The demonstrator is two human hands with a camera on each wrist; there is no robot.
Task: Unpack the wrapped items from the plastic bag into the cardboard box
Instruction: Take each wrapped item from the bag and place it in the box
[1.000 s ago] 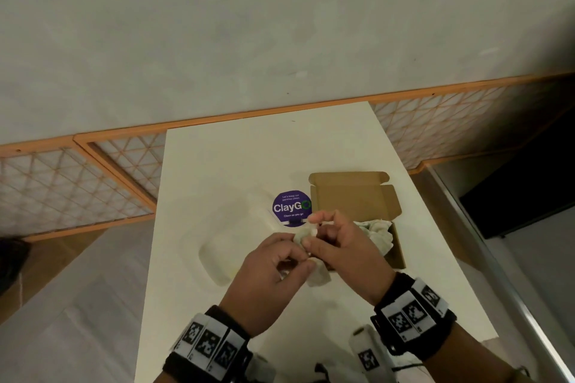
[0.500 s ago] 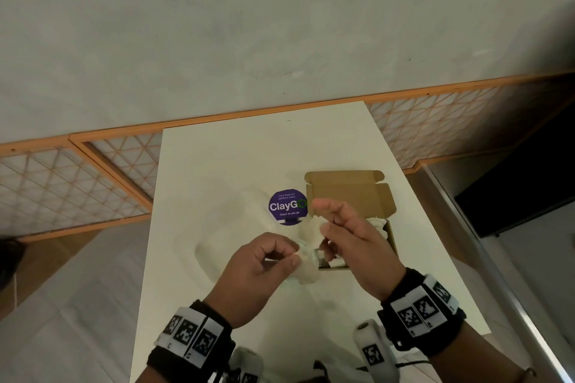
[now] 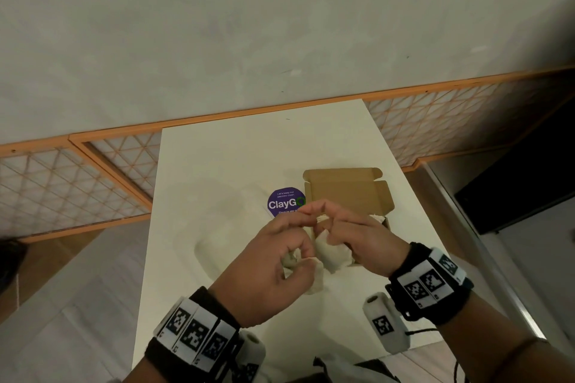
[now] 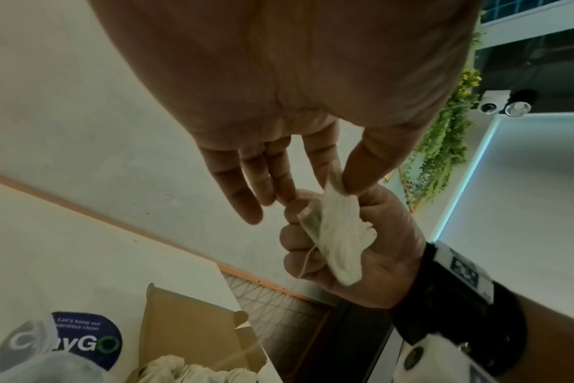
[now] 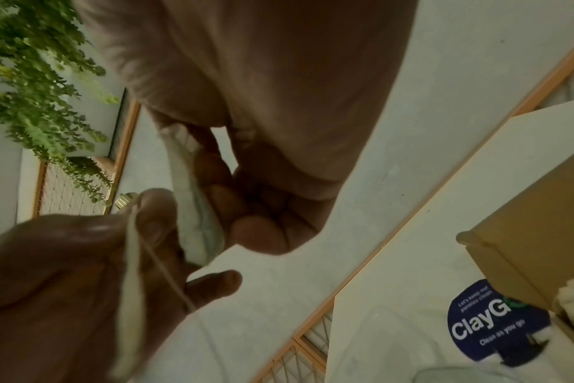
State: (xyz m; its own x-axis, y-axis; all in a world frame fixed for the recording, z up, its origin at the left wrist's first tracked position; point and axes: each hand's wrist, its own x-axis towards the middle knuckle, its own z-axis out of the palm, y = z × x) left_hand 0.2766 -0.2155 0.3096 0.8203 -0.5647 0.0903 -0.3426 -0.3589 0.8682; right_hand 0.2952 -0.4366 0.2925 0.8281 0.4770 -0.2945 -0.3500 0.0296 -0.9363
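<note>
Both hands hold one white wrapped item (image 3: 331, 253) above the table, just in front of the open cardboard box (image 3: 345, 193). My left hand (image 3: 280, 258) pinches the item's top (image 4: 338, 233) between thumb and index finger, its other fingers straight. My right hand (image 3: 357, 233) has its fingers curled round the item (image 5: 197, 207). A thin string (image 5: 167, 272) trails from it. Other white wrapped items (image 3: 378, 218) lie in the box. The translucent plastic bag (image 3: 224, 227) lies flat on the table, left of the hands.
A purple round ClayGo sticker (image 3: 284, 204) sits on the white table (image 3: 249, 158), between bag and box. An orange lattice fence (image 3: 77, 180) runs behind the table. The table's right edge lies close beyond the box. Green hanging plants (image 5: 40, 77) are off to the side.
Both hands stay together in front of the box with the wrapped item between them. They have shifted slightly toward the box, and their fingertips now meet at the item's top.
</note>
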